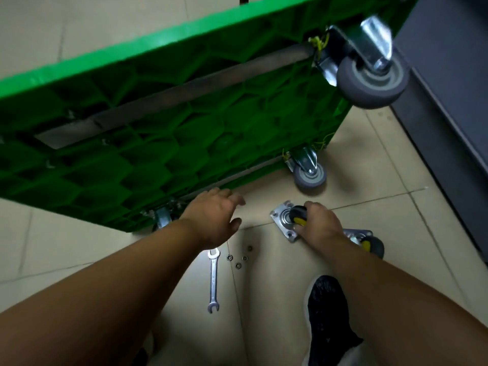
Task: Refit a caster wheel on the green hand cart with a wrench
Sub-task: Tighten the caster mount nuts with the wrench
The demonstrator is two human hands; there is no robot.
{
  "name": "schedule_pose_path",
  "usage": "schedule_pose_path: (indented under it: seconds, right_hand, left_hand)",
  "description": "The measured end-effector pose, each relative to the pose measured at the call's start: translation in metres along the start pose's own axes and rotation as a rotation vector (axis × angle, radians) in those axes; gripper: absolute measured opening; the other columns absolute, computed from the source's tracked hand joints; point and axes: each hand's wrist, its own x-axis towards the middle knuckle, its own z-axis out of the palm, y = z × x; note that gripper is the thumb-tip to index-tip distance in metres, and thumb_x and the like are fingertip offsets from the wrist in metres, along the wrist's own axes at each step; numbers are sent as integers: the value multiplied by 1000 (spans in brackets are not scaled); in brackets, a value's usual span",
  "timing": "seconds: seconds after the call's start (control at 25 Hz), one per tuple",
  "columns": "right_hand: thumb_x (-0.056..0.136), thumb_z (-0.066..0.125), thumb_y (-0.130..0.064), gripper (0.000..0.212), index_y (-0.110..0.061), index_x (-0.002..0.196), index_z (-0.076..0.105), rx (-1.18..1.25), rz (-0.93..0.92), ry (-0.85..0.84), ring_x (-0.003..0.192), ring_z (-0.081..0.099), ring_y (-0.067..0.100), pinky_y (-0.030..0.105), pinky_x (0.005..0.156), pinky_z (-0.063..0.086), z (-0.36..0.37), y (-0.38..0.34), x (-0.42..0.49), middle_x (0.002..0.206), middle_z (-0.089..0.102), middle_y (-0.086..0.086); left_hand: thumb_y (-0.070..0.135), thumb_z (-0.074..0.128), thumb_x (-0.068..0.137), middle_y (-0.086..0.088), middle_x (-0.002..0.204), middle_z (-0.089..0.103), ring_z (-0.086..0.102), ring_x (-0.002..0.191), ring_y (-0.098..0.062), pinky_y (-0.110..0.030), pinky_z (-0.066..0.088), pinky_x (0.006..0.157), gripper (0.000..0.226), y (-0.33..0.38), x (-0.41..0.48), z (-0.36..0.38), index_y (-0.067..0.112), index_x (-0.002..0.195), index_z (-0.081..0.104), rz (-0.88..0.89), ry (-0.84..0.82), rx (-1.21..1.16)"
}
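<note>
The green hand cart (163, 133) stands tilted on its edge, its ribbed underside facing me. Two grey casters stay bolted on it, one at the upper right (372, 77) and one lower down (309, 175). My right hand (319, 223) grips a loose caster wheel (286, 220) on the floor, its metal mounting plate facing up. A second loose caster (367, 240) lies just behind that hand. My left hand (214, 215) hovers with spread fingers near the cart's lower edge. A silver open-end wrench (213, 280) lies on the tiles below it, with several small nuts (239, 257) beside it.
A dark grey cabinet (454, 101) runs along the right side. My black shoe (327, 320) is planted on the beige floor tiles near the wrench. A metal bracket (162, 216) shows at the cart's lower corner by my left wrist.
</note>
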Motion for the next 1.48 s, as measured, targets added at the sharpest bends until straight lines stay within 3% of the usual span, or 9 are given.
schedule_pose_path:
  seconds: [0.24, 0.4, 0.52, 0.72, 0.92, 1.08, 1.24, 1.36, 1.48]
  right_hand:
    - [76, 80, -38, 43, -18, 112, 65, 84, -145, 86, 105, 64, 32, 32, 81, 50, -87, -64, -37, 110, 69, 7]
    - [71, 82, -43, 38, -22, 96, 63, 142, -325, 190, 88, 64, 27, 34, 71, 50, -161, -115, -77, 92, 66, 0]
    - [73, 86, -40, 38, -21, 98, 65, 262, -458, 237, 80, 60, 16, 23, 60, 41, -203, -156, -114, 86, 62, -6]
    - [71, 88, -38, 43, -26, 107, 67, 449, -722, 296, 88, 64, 4, 21, 75, 51, -223, -206, -167, 96, 68, -11]
    - [72, 89, -21, 51, -17, 118, 67, 443, -1051, 351, 107, 62, 2, 24, 93, 51, -208, -244, -188, 113, 67, -8]
    - [74, 88, -15, 53, -10, 123, 66, 371, -1230, 357, 118, 61, 13, 33, 101, 50, -189, -264, -186, 122, 64, -1]
    - [71, 91, -21, 49, -20, 115, 68, 551, -1021, 296, 105, 65, 3, 18, 89, 52, -178, -273, -197, 109, 68, -14]
    - [68, 92, -29, 36, -26, 96, 69, 799, -687, 230, 80, 67, 3, 15, 68, 53, -168, -279, -205, 84, 70, -14]
    - [65, 93, -27, 36, -18, 92, 70, 1047, -405, 102, 72, 70, 10, 23, 61, 55, -150, -286, -203, 81, 74, -2]
  left_hand:
    - [42, 57, 98, -5, 138, 55, 48, 127, -26, -35, 40, 102, 53, -9, -46, -56, 26, 147, 43, -112, 52, -9]
    - [42, 61, 98, -3, 137, 58, 52, 126, -23, -35, 45, 102, 54, -21, -89, -107, 24, 147, 44, -191, 142, -120]
    - [49, 61, 97, 1, 132, 62, 57, 122, -19, -37, 49, 101, 58, -30, -129, -139, 25, 147, 45, -239, 260, -268]
    - [56, 59, 93, 7, 122, 67, 63, 111, -11, -40, 53, 100, 58, -41, -188, -169, 24, 142, 53, -280, 479, -638]
    - [47, 61, 97, 10, 114, 68, 65, 105, -10, -43, 55, 95, 39, -57, -225, -169, 25, 129, 62, -322, 570, -756]
    - [31, 69, 94, 6, 107, 74, 70, 99, -10, -30, 60, 85, 28, -75, -240, -167, 18, 118, 69, -365, 639, -1024]
    - [26, 75, 90, -4, 92, 75, 73, 81, -15, -19, 55, 59, 19, -83, -238, -168, 11, 99, 70, -407, 746, -1144]
    - [21, 72, 93, -6, 95, 73, 75, 82, -23, -36, 64, 68, 12, -82, -229, -167, 10, 96, 68, -379, 798, -1177]
    - [16, 70, 95, -6, 97, 71, 75, 79, -28, -51, 63, 74, 8, -81, -217, -155, 12, 96, 64, -334, 816, -1124]
